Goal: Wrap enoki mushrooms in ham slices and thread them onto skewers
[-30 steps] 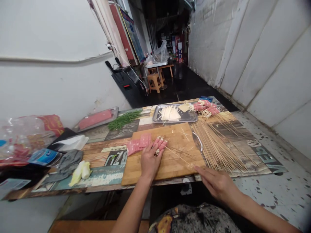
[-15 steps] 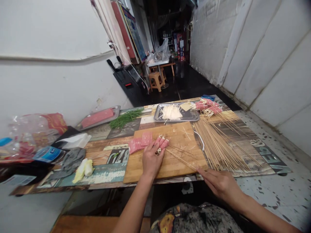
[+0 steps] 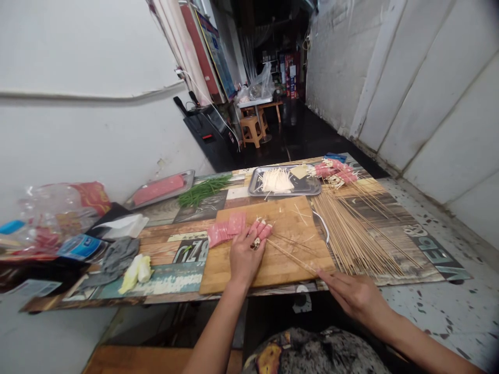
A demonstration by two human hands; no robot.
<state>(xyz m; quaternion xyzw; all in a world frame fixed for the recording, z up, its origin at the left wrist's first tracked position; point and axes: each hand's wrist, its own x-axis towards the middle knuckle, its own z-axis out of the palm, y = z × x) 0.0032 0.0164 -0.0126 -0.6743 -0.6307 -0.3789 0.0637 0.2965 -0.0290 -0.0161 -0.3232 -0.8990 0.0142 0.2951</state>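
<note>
On the wooden cutting board (image 3: 224, 272), my left hand (image 3: 245, 257) presses its curled fingers onto a pink meat-wrapped enoki roll (image 3: 265, 228) in a small group of rolls. My right hand (image 3: 358, 293), at the board's front right corner, pinches the near end of a thin bamboo skewer (image 3: 290, 254). That skewer slants up to the roll under my left fingers; how deep its tip sits is hidden. Other skewers lie beside it on the board. Overlapping thin meat slices (image 3: 228, 228) lie left of my left hand.
Loose bamboo skewers (image 3: 356, 241) fan out right of the board. Behind it, a metal tray (image 3: 253, 193) bears enoki mushrooms (image 3: 276, 180); finished skewers (image 3: 337, 171) lie beside it. Green chives (image 3: 205, 189), a meat tray (image 3: 191, 179), a grey cloth (image 3: 117, 257) and cabbage pieces (image 3: 136, 272) are leftward.
The whole view has shifted very slightly. Both hands, the skewer and the rolls keep almost the same places relative to the board.
</note>
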